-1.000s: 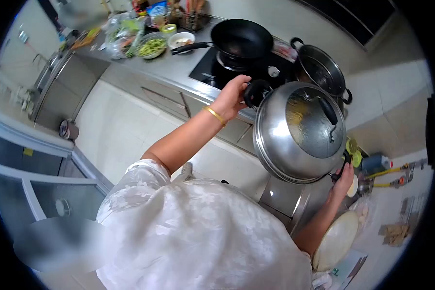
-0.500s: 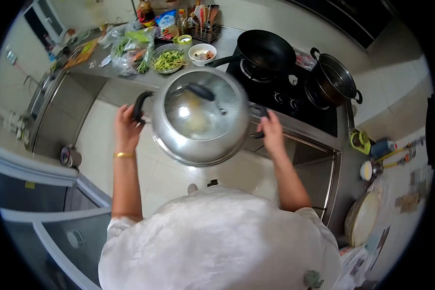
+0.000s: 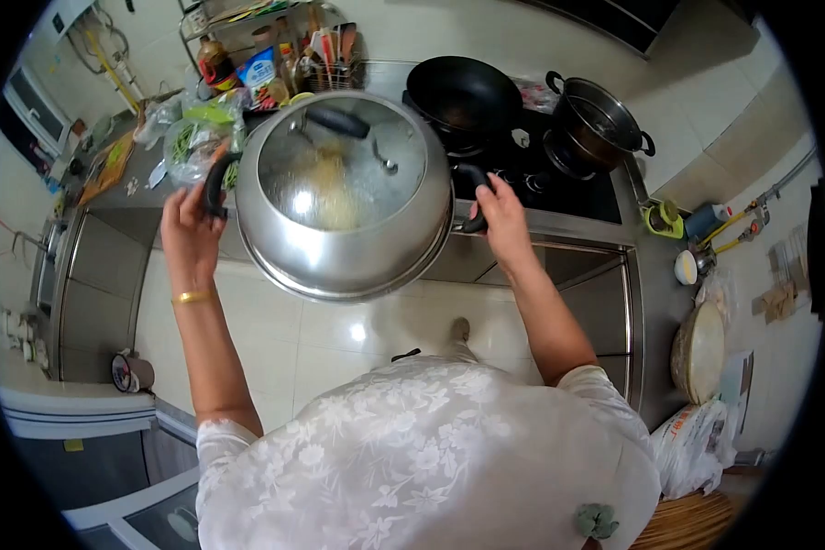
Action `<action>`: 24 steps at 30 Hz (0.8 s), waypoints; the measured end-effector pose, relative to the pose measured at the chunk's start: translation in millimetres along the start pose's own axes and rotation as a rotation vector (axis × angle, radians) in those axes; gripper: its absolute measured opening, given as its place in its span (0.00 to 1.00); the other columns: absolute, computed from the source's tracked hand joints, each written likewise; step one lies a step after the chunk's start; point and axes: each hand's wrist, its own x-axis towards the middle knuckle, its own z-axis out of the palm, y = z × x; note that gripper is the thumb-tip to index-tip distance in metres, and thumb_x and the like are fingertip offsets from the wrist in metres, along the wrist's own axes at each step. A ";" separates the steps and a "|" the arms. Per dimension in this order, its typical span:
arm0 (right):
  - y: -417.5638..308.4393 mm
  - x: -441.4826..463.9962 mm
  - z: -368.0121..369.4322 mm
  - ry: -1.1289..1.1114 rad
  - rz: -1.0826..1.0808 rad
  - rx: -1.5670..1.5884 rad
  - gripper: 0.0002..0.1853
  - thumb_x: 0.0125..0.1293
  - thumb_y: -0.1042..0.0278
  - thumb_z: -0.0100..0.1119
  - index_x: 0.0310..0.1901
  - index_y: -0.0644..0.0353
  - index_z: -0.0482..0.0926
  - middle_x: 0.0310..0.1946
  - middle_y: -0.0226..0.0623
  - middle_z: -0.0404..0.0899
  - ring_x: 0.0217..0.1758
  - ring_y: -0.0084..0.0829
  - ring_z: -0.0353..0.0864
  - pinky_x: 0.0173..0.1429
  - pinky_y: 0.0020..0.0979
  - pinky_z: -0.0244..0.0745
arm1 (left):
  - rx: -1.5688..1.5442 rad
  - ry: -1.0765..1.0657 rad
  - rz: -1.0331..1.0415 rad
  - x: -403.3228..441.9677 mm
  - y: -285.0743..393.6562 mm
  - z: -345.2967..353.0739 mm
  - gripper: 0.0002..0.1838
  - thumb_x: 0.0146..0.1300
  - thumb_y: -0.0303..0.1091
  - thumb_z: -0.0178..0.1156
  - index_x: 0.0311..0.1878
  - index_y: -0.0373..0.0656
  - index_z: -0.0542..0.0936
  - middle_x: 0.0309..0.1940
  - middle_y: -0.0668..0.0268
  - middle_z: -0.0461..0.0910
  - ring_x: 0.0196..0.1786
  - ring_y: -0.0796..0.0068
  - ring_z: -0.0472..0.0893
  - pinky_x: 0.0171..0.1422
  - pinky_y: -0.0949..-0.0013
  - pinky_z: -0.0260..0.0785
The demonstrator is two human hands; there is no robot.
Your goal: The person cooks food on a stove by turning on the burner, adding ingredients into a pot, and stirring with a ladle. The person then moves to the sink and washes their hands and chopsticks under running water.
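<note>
Between my hands I carry a large steel pot (image 3: 357,275) above the floor, its domed lid (image 3: 257,215) with a steamed-up glass window on top. Something pale yellow shows blurrily through the glass. My left hand (image 3: 191,225) grips the black side handle (image 3: 216,186) on the left. Around the black handle (image 3: 473,174) on the right, my right hand (image 3: 504,220) is closed. A black knob (image 3: 337,121) tops the lid. Beyond the pot, a black wok (image 3: 465,105) and a dark two-handled pot (image 3: 599,126) sit on the stove (image 3: 559,194).
Bagged vegetables (image 3: 188,142), a cutting board (image 3: 110,170), bottles and a utensil rack (image 3: 332,64) line the back counter. On the right counter are a green container (image 3: 665,218), a white bowl (image 3: 686,268) and a large round pan (image 3: 698,353). A cup-like bin (image 3: 133,372) stands at the left.
The lidded pot has shifted left and closer to the back counter in view, now hiding the bowl and plate of greens. Both hands still grip its handles, and the camera view has moved.
</note>
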 end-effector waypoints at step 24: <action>99.0 259.1 -145.3 0.479 -0.147 -0.283 0.32 0.64 0.56 0.47 0.63 0.66 0.50 0.43 0.47 0.70 0.40 0.35 0.69 0.40 0.28 0.66 | 0.067 -0.268 -0.334 427.5 -223.8 310.0 0.49 0.50 0.57 0.52 0.67 0.36 0.45 0.63 0.50 0.56 0.61 0.54 0.62 0.65 0.54 0.53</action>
